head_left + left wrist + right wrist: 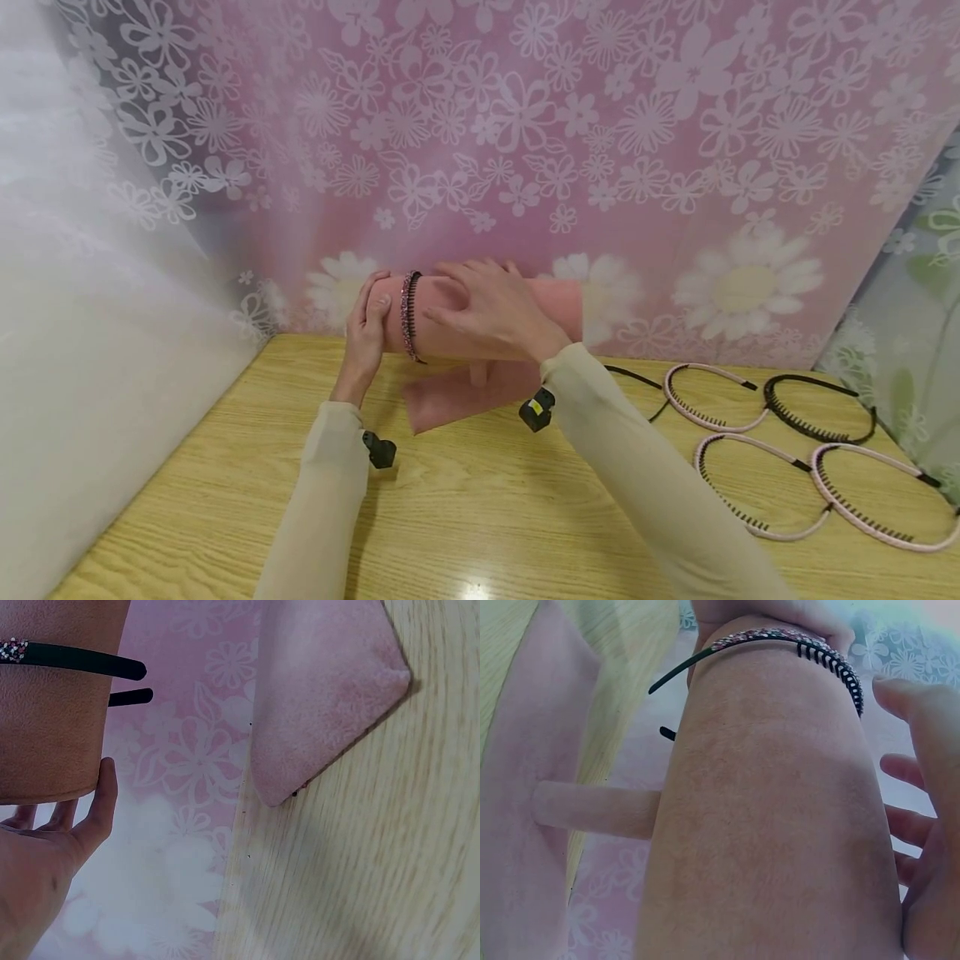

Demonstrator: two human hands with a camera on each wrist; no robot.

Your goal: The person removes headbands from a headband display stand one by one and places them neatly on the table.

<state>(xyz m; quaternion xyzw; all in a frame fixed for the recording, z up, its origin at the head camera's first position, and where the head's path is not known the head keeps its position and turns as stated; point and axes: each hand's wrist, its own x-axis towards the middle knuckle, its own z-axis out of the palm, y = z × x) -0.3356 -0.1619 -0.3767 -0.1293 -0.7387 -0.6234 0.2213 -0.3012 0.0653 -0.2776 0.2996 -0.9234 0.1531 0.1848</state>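
A pink padded headband stand (540,308) lies sideways as a cylinder on a post (600,808) above a flat pink base (450,400). Round its left part sits a black toothed headband (408,312) studded with small sparkling beads; its two black tips (127,667) stick out below. My left hand (365,333) grips the cylinder's left end, thumb in front and fingers round the edge. Over the top lies my right hand (495,304), fingers loosely spread toward the far side, thumb near the headband but apart from it. In the right wrist view its fingers (907,825) flank the cylinder.
To the right on the wooden table (465,500) lie several more headbands, among them a black one (795,429) and a pale pink one (675,400). A flowered pink curtain (480,167) hangs directly behind the stand, with a white sheet (112,333) on the left.
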